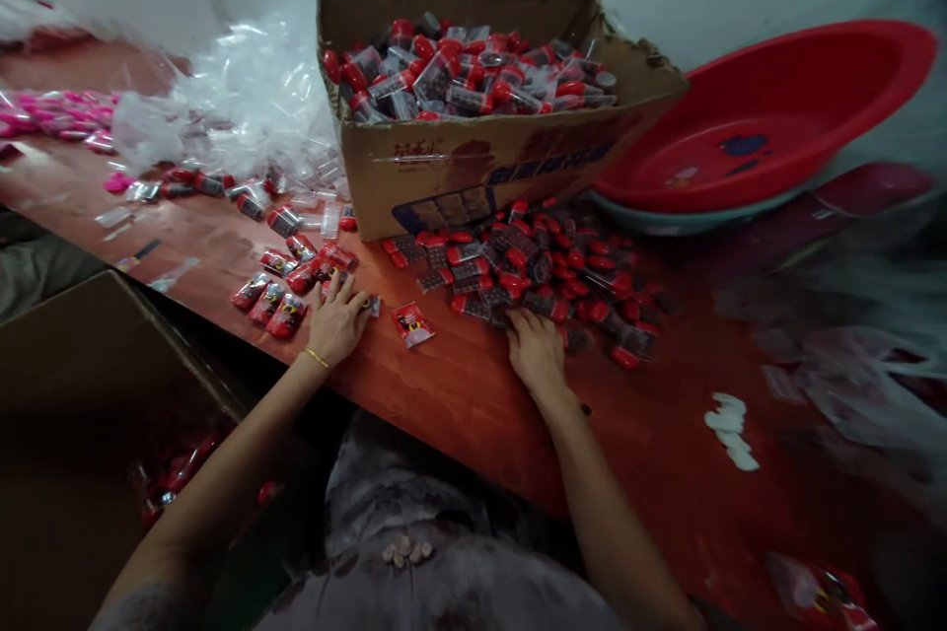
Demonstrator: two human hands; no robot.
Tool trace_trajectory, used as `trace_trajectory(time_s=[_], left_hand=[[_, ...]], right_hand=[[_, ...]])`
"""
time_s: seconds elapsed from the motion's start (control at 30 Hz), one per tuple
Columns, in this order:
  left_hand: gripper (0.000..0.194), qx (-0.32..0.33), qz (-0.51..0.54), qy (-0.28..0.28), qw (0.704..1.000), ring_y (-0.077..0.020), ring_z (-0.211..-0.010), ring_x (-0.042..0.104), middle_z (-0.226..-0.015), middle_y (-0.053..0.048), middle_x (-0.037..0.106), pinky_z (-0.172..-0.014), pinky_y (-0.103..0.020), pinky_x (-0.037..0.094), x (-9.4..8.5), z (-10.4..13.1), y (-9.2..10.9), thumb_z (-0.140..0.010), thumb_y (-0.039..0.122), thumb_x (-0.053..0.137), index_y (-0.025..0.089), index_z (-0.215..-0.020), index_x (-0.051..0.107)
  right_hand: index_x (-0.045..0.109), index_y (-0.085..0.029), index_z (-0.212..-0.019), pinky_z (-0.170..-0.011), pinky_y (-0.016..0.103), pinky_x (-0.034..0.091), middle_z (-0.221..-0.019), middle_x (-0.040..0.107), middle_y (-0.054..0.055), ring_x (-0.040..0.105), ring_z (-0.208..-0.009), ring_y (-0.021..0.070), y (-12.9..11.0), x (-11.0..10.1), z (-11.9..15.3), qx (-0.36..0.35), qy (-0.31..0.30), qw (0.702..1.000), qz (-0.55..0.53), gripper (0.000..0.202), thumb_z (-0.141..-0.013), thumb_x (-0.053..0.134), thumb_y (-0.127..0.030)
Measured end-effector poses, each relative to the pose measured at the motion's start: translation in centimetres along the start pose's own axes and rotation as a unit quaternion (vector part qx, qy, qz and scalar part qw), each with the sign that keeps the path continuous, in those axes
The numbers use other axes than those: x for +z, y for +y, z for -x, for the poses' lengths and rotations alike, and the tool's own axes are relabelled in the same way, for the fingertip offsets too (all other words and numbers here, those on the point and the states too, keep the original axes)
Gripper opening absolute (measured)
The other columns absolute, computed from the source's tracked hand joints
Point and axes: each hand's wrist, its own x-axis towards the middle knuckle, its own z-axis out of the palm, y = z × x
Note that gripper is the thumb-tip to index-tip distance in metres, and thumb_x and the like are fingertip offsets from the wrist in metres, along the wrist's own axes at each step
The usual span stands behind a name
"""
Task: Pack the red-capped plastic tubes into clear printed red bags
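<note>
Red-capped clear tubes (468, 272) with dark contents, big loose heap on the red tabletop (459, 399), right up against the front of the cardboard box (473, 173). More of the same tubes fill the box nearly to its torn rim.

Progress, my judgement: partway at most. Small group of flat red printed packets (287, 315) lies by the left hand (336, 323), some in a rough row near the table edge; one single packet (412, 324) sits apart, between the hands. Heap plus box looks like most of the stock, seemingly not dealt with. Floor carton (66, 355) at lower left has some red items inside, too dark to sort.

Grip: left hand palm down, fingers loosely spread over the right end of the packet group, thumb side next to a small shiny packet (371, 306); can't tell if anything is pinched. Right hand (538, 350) at the near edge of the heap, fingers bent, tips in among the tubes; can't tell whether one is held. Nearest tubes lie just beyond those fingertips; single packet is clear of both hands.
</note>
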Motion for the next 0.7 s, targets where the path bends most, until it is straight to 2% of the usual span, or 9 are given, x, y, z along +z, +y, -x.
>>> trace_trajectory(time_s=[0.13, 0.23, 0.33, 0.5, 0.7], left_hand=[[0.039, -0.016, 0.015, 0.020, 1.000, -0.0331, -0.136, 0.026, -0.139, -0.014, 0.045, -0.107, -0.058, 0.015, 0.0, 0.1, 0.7, -0.089, 0.030, 0.038, 0.020, -0.122, 0.056], [0.038, 0.034, 0.054, 0.007, 0.998, -0.0316, -0.135, 0.029, -0.136, -0.012, 0.049, -0.108, -0.055, 0.018, 0.0, 0.1, 3.0, -0.090, 0.035, 0.037, 0.021, -0.118, 0.059], [0.042, 0.074, 0.072, -0.018, 0.994, -0.0325, -0.133, 0.031, -0.134, -0.012, 0.052, -0.108, -0.054, 0.020, 0.8, 0.2, 5.3, -0.089, 0.041, 0.040, 0.018, -0.119, 0.057], [0.045, 0.076, 0.074, -0.040, 0.994, -0.0289, -0.130, 0.038, -0.131, -0.013, 0.054, -0.110, -0.052, 0.019, 2.2, 1.1, 6.8, -0.090, 0.037, 0.038, 0.014, -0.126, 0.050], [0.048, 0.008, 0.073, -0.040, 0.996, -0.0297, -0.128, 0.041, -0.135, -0.015, 0.050, -0.106, -0.051, 0.028, 2.4, 3.9, 10.1, -0.089, 0.039, 0.039, 0.013, -0.129, 0.048]], right_hand=[[0.062, -0.016, -0.112, -0.093, 0.043, 0.043, -0.120, 0.062, 0.010, 0.050, -0.112, 0.0262, 1.6, -0.1, 3.5, -0.061, 0.029, 0.997, -0.023, 0.042, -0.080, 0.037, -0.005], [0.058, -0.016, -0.118, -0.096, 0.044, 0.042, -0.125, 0.057, 0.010, 0.046, -0.120, 0.0258, 1.8, -0.4, 5.9, -0.081, 0.058, 0.994, -0.035, 0.053, -0.072, 0.037, 0.001], [0.055, -0.014, -0.121, -0.096, 0.045, 0.044, -0.127, 0.054, 0.013, 0.046, -0.121, 0.0265, 1.1, -0.8, 7.4, -0.090, 0.121, 0.987, -0.060, 0.051, -0.074, 0.040, -0.002], [0.058, -0.016, -0.115, -0.092, 0.043, 0.047, -0.117, 0.061, 0.013, 0.055, -0.109, 0.0256, -1.1, -1.7, 7.8, -0.102, 0.200, 0.970, -0.093, 0.035, -0.081, 0.049, -0.011], [0.062, -0.016, -0.105, -0.092, 0.042, 0.046, -0.113, 0.063, 0.013, 0.056, -0.107, 0.0241, -3.6, -1.5, 7.2, -0.135, 0.201, 0.963, -0.120, 0.025, -0.084, 0.048, -0.016]])
